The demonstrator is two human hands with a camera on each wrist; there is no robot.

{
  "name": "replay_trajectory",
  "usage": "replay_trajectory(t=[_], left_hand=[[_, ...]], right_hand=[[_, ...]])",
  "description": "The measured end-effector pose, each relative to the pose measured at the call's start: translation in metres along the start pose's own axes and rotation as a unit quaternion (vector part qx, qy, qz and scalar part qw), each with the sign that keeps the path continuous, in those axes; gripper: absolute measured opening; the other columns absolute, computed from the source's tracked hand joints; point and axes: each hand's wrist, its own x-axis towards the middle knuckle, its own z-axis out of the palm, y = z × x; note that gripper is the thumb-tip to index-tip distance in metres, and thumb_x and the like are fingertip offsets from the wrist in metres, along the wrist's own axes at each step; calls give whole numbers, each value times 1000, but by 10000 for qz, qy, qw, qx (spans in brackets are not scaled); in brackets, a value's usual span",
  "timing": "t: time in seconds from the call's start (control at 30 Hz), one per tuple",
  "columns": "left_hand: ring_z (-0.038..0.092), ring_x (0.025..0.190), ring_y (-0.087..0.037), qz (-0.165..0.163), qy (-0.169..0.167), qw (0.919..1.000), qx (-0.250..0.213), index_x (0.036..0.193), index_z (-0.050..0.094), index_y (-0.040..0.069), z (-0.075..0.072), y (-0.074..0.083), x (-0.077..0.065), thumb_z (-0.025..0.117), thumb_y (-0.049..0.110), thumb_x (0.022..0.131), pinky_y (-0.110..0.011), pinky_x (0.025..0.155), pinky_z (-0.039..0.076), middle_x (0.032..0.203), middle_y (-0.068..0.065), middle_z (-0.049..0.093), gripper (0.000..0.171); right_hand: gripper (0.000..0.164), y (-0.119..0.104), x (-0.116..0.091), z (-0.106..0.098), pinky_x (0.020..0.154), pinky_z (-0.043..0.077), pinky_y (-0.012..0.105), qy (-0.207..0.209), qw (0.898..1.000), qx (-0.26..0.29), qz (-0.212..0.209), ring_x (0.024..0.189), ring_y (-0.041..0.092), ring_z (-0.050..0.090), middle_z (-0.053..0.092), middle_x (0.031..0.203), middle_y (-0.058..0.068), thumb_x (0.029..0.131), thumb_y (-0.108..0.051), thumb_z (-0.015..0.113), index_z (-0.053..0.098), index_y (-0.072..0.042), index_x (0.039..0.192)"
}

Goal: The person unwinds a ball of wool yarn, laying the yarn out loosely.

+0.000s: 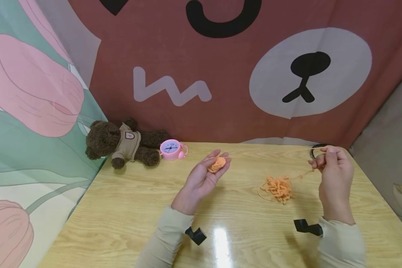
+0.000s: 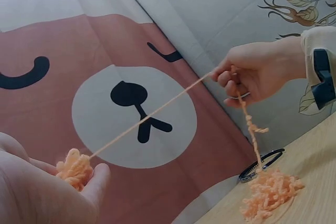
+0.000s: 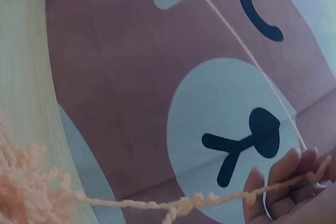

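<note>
A small ball of orange yarn (image 1: 217, 164) lies in my left hand (image 1: 202, 178), held between thumb and fingers. From it a taut strand (image 2: 152, 115) runs across to my right hand (image 1: 336, 175), raised at the right, whose thumb and fingers pinch it. Out of the right hand's curled fingers a kinked, knotty length of yarn (image 2: 253, 135) hangs down to a loose tangled heap of orange yarn (image 1: 278, 189) on the table. In the right wrist view that kinked length (image 3: 199, 200) crosses the fingers.
A brown teddy bear (image 1: 128, 143) in a beige shirt lies at the back left of the wooden table (image 1: 127, 208). Next to it stands a pink alarm clock (image 1: 171, 149). Behind the right hand is a black ring-shaped object (image 2: 262, 165). A bear-print cloth (image 1: 231, 111) hangs along the back edge.
</note>
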Motion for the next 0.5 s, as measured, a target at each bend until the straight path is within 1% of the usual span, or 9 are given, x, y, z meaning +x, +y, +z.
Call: replay_trajectory(t=[0.07, 0.17, 0.23, 0.3, 0.33, 0.4, 0.43, 0.5], left_hand=[[64, 117, -23, 52, 58, 10000, 18, 154, 30, 4, -1, 1, 0, 37, 4, 108, -29, 99, 59, 151, -20, 43, 46], [56, 130, -27, 152, 126, 9998, 20, 152, 34, 4, -2, 3, 0, 37, 3, 108, -29, 99, 59, 143, -16, 49, 44], [52, 135, -28, 207, 191, 9996, -35, 149, 37, 5, -3, 4, 1, 37, 4, 108, -30, 102, 58, 141, -15, 50, 41], [48, 140, -30, 252, 236, 9993, -107, 150, 35, 5, -3, 5, 2, 37, 4, 108, -32, 106, 55, 143, -15, 49, 42], [50, 137, -29, 273, 288, 9991, -153, 148, 37, 5, -3, 6, 2, 37, 4, 108, -33, 107, 54, 143, -15, 49, 40], [50, 137, -30, 316, 352, 9985, -277, 144, 40, 6, -4, 8, 3, 38, 3, 108, -34, 109, 52, 143, -16, 48, 36], [53, 135, -30, 340, 408, 9980, -349, 141, 42, 6, -4, 9, 3, 38, 3, 108, -35, 109, 51, 141, -16, 49, 34], [58, 130, -30, 426, 497, 9965, -510, 135, 45, 6, -4, 12, 3, 40, 3, 108, -36, 110, 51, 138, -17, 52, 28]], right_hand=[[22, -1, 2, -4, 59, 59, 21, 160, 9997, 174, 57, 55, 17, 49, 49, 68, 6, 104, -23, 56, 58, -2, 97], [21, -3, 4, -9, 57, 58, 21, 306, 9987, 380, 113, 56, 17, 49, 49, 71, 7, 104, -23, 55, 57, -3, 98], [21, -4, 5, -10, 56, 57, 22, 381, 9978, 527, 83, 56, 17, 49, 49, 71, 7, 104, -22, 56, 58, -2, 98], [20, -5, 6, -12, 54, 56, 23, 450, 9959, 788, 62, 55, 18, 49, 50, 70, 8, 103, -19, 57, 58, 0, 97], [20, -5, 7, -13, 53, 57, 23, 484, 9948, 894, 59, 55, 18, 49, 50, 70, 8, 103, -18, 57, 57, 0, 97], [18, -6, 8, -15, 51, 56, 24, 582, 9911, 1199, 26, 54, 18, 49, 51, 69, 9, 103, -15, 57, 57, 2, 97], [17, -6, 9, -16, 50, 56, 25, 641, 9891, 1325, 3, 53, 19, 49, 51, 68, 9, 103, -14, 58, 57, 2, 96], [17, -6, 11, -19, 50, 57, 26, 745, 9867, 1442, -18, 53, 19, 50, 52, 69, 10, 102, -13, 58, 56, 3, 96]])
